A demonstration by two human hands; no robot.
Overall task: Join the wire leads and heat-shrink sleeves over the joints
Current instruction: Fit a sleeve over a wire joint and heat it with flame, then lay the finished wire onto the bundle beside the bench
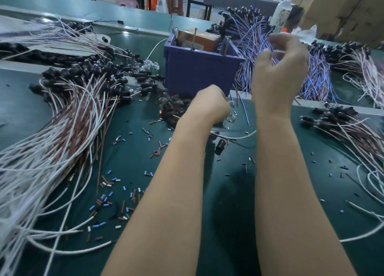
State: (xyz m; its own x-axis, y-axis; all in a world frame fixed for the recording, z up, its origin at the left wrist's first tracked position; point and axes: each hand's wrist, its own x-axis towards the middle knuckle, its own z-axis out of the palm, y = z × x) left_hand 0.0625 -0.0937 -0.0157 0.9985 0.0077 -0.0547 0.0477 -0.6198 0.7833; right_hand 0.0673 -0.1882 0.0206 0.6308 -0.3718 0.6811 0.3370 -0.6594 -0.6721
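Countless sleeve pieces [116, 194] litter the green mat [232, 182] before a purple bin [197, 72]; stools [176, 3] stand beyond. Left hand [209, 105] and right hand [280, 68] curl; I cannot tell their grasp.

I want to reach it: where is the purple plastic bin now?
In the head view the purple bin stands centre-back, just beyond the left hand, with brown-and-white wires to its left and blue wires to its right.

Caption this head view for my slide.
Left hand low, right hand raised by blue wire leads beside a purple plastic bin.
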